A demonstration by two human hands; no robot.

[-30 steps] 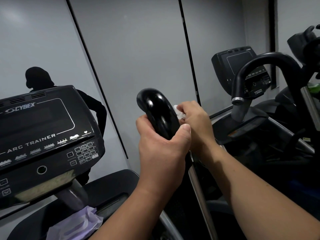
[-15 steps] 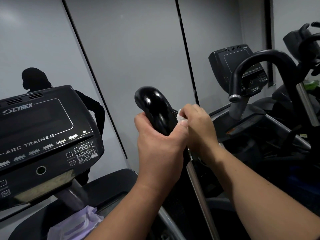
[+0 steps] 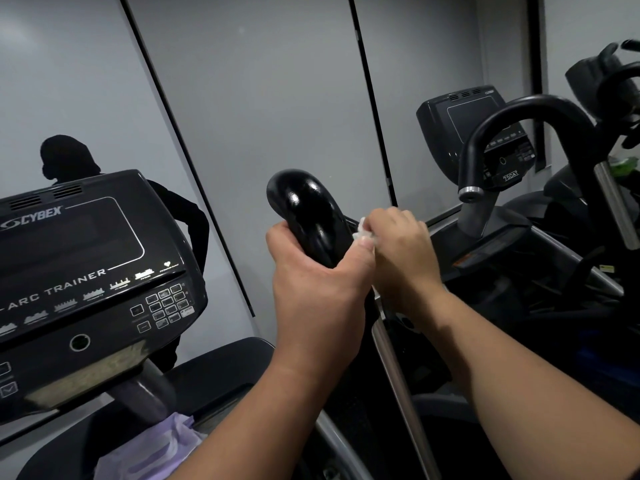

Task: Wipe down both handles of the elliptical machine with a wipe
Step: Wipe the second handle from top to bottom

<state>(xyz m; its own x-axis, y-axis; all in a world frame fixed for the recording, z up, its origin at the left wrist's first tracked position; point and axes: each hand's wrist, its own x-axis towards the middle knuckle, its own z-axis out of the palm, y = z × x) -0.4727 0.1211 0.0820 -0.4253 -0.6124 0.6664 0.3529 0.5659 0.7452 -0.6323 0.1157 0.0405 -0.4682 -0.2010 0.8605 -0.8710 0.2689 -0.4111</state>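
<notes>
While the left hand point(image 3: 318, 289) is clenching around the glossy, curved black handle point(image 3: 304, 216), the right hand point(image 3: 401, 251) is pinching a crumpled white wipe point(image 3: 362, 232) against its right side.

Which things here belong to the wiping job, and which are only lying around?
For the job:
- glossy black handle, gripped by the left hand
- white wipe, pinched in the right hand against the handle

Not in use now:
- purple packet below the console
- console
- neighbouring machine's curved handle
</notes>
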